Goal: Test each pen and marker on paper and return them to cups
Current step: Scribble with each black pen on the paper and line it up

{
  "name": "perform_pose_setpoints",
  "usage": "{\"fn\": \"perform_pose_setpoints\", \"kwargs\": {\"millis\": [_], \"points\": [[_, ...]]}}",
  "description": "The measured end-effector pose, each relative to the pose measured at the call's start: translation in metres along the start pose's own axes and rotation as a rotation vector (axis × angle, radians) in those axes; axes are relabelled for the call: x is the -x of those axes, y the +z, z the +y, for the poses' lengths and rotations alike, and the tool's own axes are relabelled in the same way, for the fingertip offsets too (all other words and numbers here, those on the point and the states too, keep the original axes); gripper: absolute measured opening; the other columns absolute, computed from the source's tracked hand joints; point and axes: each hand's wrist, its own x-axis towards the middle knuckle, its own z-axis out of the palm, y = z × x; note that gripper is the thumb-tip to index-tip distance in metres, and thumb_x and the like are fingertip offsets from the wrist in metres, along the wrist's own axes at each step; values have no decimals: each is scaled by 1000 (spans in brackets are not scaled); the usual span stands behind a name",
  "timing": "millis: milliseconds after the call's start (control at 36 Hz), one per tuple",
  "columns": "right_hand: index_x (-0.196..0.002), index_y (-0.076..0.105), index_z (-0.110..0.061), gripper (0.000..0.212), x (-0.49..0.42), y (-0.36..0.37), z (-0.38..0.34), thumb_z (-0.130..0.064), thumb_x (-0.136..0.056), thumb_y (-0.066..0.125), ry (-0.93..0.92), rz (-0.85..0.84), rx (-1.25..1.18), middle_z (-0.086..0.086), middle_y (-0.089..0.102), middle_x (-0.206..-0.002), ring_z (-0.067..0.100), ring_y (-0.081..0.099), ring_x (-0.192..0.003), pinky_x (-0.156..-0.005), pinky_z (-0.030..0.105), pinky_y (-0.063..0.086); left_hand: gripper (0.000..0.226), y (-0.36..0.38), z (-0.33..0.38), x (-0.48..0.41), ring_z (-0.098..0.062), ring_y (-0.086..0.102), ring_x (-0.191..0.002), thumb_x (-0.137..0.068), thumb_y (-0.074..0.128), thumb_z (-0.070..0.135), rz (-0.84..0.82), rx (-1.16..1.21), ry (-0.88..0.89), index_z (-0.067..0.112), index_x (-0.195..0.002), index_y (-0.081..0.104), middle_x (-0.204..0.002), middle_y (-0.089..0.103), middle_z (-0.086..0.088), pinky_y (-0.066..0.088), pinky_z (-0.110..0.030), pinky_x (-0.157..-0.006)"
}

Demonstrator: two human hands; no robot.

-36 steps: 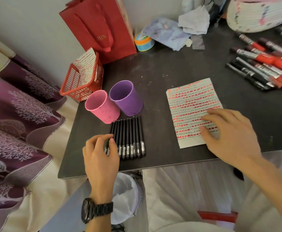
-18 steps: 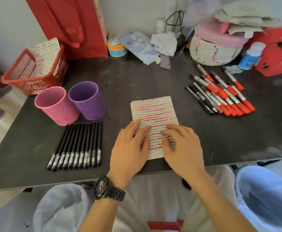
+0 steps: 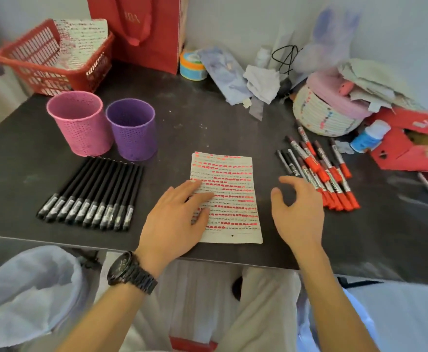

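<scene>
Two cups, pink cup and purple cup, stand left of the paper; left hand flat on paper, right hand open, empty, between paper and red markers.

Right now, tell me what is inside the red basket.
The red basket holds sheets of paper covered with red and dark test marks, leaning against its back wall. Anything beneath them is hidden.
</scene>
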Motion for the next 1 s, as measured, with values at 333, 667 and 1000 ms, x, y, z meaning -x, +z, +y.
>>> {"fn": "perform_pose_setpoints", "kwargs": {"millis": [333,667,1000], "points": [[-126,64,-22,33,-53,-13,23,-35,-97,59,42,-148,454,9,62,-128,31,56,-117,-91,42,48,40,-2,1,0,-12,35,-147,-100,53,38,-3,18,-2,34,-139,59,-156,43,7,21,-36,-123],[-114,61,-16,18,-65,-8,33,-16,-102,48,67,-146,319,11,67,-112,29,61,-95,-77,37,47,41,-1,-1,0,-9,32,-147,-100,49,41,-4,12,-7,37,-140,58,-157,41,10,13,-30,-123],[-119,69,-16,26,-95,-27,34,-21,-95,62,189,-342,381,11,70,-124,34,63,-115,-98,37,47,41,0,-1,1,-7,29,-148,-100,49,42,-2,25,-15,37,-140,58,-158,40,11,12,-30,-124]]}}
